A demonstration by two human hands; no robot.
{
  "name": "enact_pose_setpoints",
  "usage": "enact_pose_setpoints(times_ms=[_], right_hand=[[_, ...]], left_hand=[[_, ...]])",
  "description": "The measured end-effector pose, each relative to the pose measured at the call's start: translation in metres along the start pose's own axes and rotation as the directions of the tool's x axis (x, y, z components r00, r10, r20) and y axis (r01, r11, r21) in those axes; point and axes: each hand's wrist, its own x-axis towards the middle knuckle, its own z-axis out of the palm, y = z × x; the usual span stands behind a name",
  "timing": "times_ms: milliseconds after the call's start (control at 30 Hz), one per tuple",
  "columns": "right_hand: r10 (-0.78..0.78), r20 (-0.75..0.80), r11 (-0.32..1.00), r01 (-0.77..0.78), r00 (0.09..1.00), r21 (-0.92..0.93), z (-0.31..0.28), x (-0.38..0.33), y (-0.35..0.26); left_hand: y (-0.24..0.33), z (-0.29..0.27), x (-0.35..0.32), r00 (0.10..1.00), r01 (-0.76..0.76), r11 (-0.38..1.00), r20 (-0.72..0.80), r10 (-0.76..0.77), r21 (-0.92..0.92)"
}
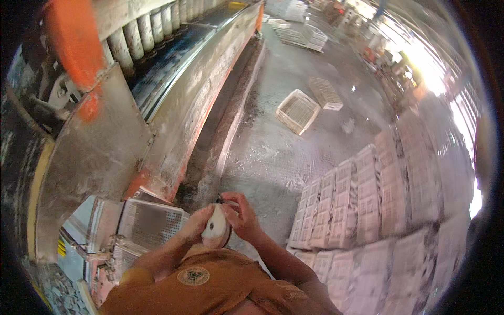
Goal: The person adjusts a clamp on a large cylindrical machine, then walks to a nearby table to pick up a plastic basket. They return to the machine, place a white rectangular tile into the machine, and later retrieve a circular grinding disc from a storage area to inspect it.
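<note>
Close in front of my body, both hands are at a white rounded object with a dark hole in its face (216,229); its kind cannot be made out. My left hand (198,222) is closed against its left side. On the other side, my right hand (241,217) has its fingers curled over the upper edge. A small dark spot shows near the right fingertips, too small to name. Beside my left forearm stands a pale perforated plastic crate (152,224).
A long metal machine with a conveyor trough (173,71) runs along my left, bordered by a metal side panel (100,152). Tall stacks of white crates (362,194) stand on my right. Farther ahead, a white crate (298,111) and another crate (326,93) rest on the wet-looking floor (273,157).
</note>
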Motion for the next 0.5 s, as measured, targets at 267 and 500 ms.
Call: enact_pose_setpoints(times_ms=[267,500], right_hand=[[0.197,-0.109,0.963,-0.214,0.974,-0.165,-0.124,0.173,0.033],[0.079,-0.289,0.997,-0.081,0.954,0.006,-0.252,0.304,0.036]], left_hand=[[0.122,0.019,0.246,0.964,-0.108,0.888,-0.17,0.203,0.446],[0.204,0.072,0.424,0.909,-0.396,0.671,0.161,0.386,0.627]])
